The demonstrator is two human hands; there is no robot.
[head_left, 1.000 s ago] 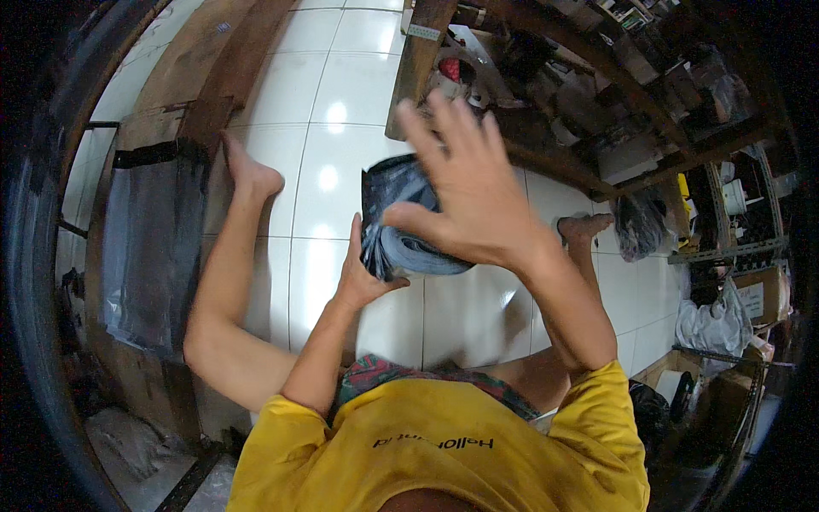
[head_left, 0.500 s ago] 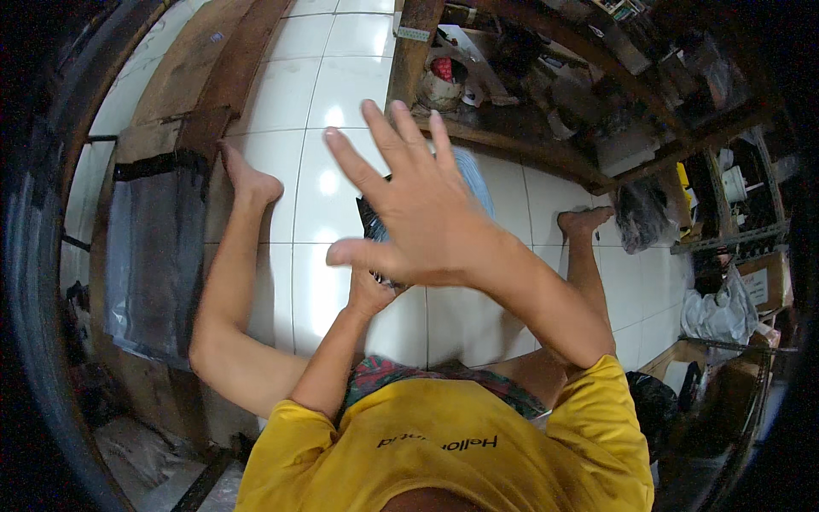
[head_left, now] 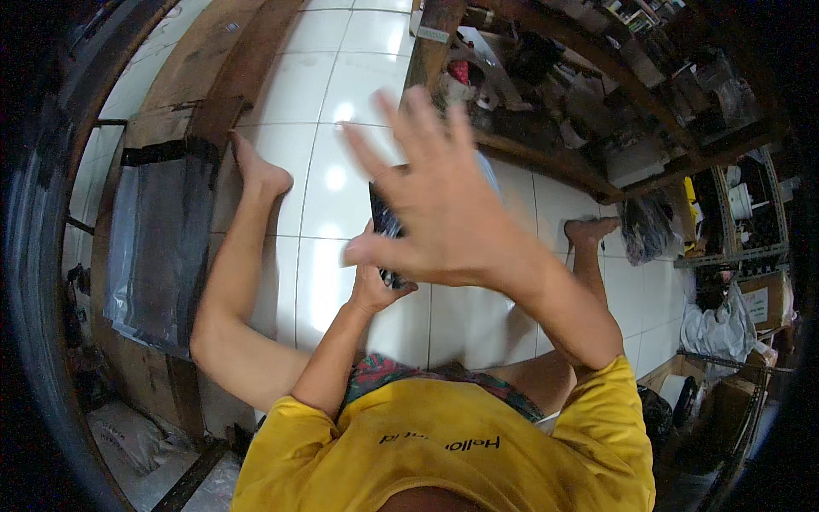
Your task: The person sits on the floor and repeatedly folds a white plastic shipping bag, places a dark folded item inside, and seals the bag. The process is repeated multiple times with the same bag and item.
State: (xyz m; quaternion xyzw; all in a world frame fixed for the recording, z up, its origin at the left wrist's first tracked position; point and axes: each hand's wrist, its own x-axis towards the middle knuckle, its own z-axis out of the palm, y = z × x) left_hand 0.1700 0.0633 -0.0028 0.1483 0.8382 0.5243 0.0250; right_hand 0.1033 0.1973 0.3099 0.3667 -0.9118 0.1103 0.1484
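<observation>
My right hand (head_left: 444, 213) is raised in front of me, close to the camera. Its fingers are spread wide, slightly smeared by motion, and it holds nothing. Lower and behind it, my left hand (head_left: 378, 292) is wrapped round a black, shiny object (head_left: 386, 215), perhaps a plastic-wrapped package. Most of that object is hidden by my right hand, so its exact kind cannot be made out. Beyond the right wrist shows a sliver of something light blue (head_left: 490, 173), largely covered as well.
I sit with legs apart on a white tiled floor (head_left: 328, 205). To the left lies a wooden bench (head_left: 183, 85) with grey plastic sheets or bags (head_left: 158, 247). At the far right stands a wooden shelf (head_left: 546, 162) full of items; nearer are a metal rack (head_left: 742, 256) and a white plastic bag (head_left: 721, 331).
The whole view has shifted slightly. My spread right hand has moved a little right, and the black object beneath it is tilted differently. My left hand keeps its grip.
</observation>
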